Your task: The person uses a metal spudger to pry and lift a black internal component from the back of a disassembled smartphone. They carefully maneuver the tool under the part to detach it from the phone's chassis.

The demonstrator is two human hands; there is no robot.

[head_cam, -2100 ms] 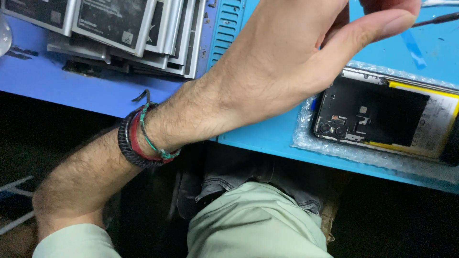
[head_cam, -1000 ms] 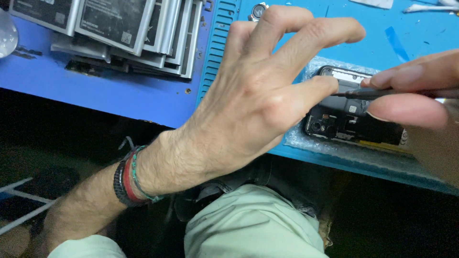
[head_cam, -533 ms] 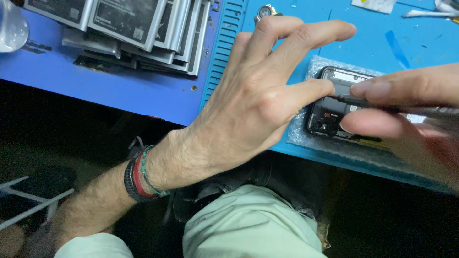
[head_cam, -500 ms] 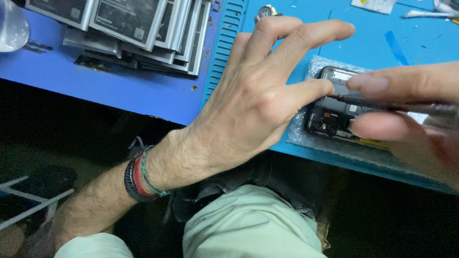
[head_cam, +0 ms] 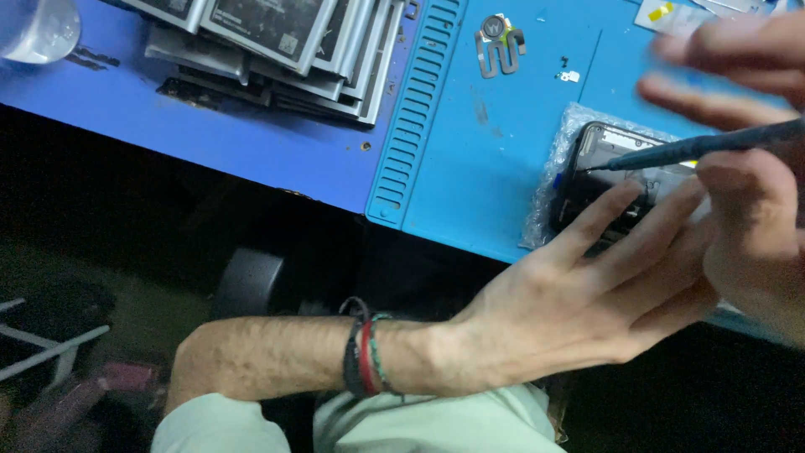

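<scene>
The opened smartphone (head_cam: 616, 180) lay on a piece of bubble wrap (head_cam: 560, 143) near the front edge of the light-blue work mat (head_cam: 495, 168), at the right side of the view, its back cover off and dark inner parts showing. The left hand (head_cam: 587, 302) rested on it from below, fingers spread flat and reaching across the phone's lower edge, the fingertips (head_cam: 625, 195) pressing on its body. The right hand (head_cam: 746, 210) came in from the right, blurred, pinching a slim dark tool, probably a screwdriver (head_cam: 696, 149), between thumb and fingers; the tool's tip (head_cam: 589, 169) sat on the upper left part of the phone's interior. The upper fingers of that hand were held loosely above the shaft, though the blur made their exact grip hard to read.

On the left wrist were several bracelets (head_cam: 365, 356), black, red and green. Farther up the mat lay a small bent metal part (head_cam: 499, 42) and a few tiny specks, perhaps screws (head_cam: 568, 74). The mat had a ribbed strip (head_cam: 419, 109) along its left side. Left of that, on a darker blue tabletop (head_cam: 210, 134), a fanned stack of flat phone batteries (head_cam: 277, 46) sat well apart from the phone. A clear plastic cup (head_cam: 38, 29) stood at the far left corner.
</scene>
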